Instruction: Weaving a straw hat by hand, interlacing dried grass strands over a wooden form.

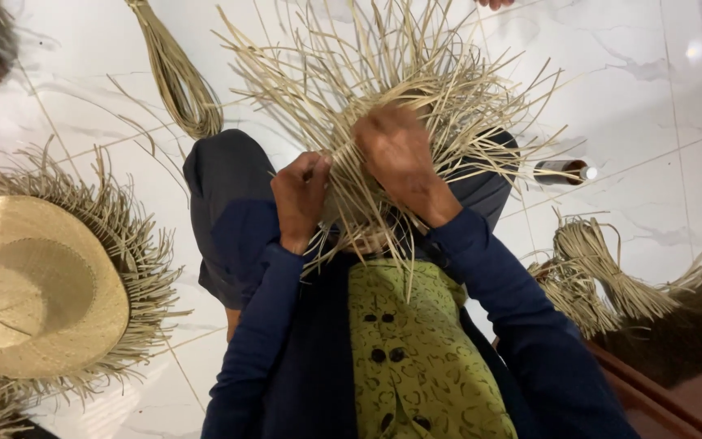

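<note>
Marble floor (652,97); hands (301,195) plaiting straw (416,73).

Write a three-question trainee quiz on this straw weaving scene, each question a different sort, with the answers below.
1. True or false: both the left hand and the right hand are in the unfinished pale straw weaving with loose strands.
2. Multiple choice: the woven straw hat with a fringed edge lies on the white tiled floor at:
A. the person's left
B. the person's right
C. the person's lap
3. Fill in: the small dark bottle with a white cap lies on its ____ on the floor.

Key:
1. True
2. A
3. side
</note>
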